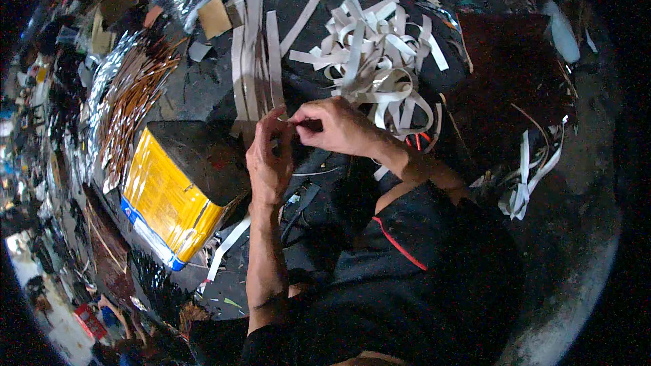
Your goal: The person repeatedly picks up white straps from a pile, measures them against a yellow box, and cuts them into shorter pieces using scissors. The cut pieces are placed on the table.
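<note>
Our left hand (pixel 266 167) and right hand (pixel 331 124) pinch something small (pixel 283 119), unclear, near one straight bundle (pixel 248 71), one curly heap (pixel 380 68): white strips (pixel 353 57).

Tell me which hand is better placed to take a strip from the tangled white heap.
Likely the right hand: it is nearer the tangled heap of flat white strips. The left hand is farther left, by the lower end of the straight, flat off-white strips.
</note>
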{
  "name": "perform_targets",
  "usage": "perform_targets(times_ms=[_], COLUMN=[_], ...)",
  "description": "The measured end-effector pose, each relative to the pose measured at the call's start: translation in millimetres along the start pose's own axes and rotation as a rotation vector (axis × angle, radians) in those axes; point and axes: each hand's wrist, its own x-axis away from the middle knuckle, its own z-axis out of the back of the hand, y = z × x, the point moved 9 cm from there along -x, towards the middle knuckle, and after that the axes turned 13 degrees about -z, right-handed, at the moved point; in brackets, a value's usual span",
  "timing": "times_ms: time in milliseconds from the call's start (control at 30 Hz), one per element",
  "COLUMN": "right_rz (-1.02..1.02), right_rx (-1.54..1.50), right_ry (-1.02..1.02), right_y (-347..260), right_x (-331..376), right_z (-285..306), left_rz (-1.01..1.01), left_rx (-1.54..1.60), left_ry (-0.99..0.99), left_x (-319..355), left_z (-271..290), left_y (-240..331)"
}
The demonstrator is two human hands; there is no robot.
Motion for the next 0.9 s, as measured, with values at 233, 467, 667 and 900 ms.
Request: perform_targets(times_ms=[233, 467, 667, 900], right_rz=[0.000, -0.042, -0.127, -0.221], right_rx=[0.148, -0.121, -0.083, -0.107], right_ry=[0.174, -0.037, -0.161, -0.017], right_y=[-8, 14, 20, 37], right_x=[6, 4, 8, 5], right_z=[5, 5, 3, 5], left_rz=[-0.107, -0.026, -0.118, -0.008], left_rx=[-0.166, -0.051, -0.057, -0.046], left_ry=[-0.043, -0.071, -0.122, -0.113], left_x=[-3, -11, -2, 2], left_z=[-4, -6, -20, -22], left_y=[19, 18, 17, 8])
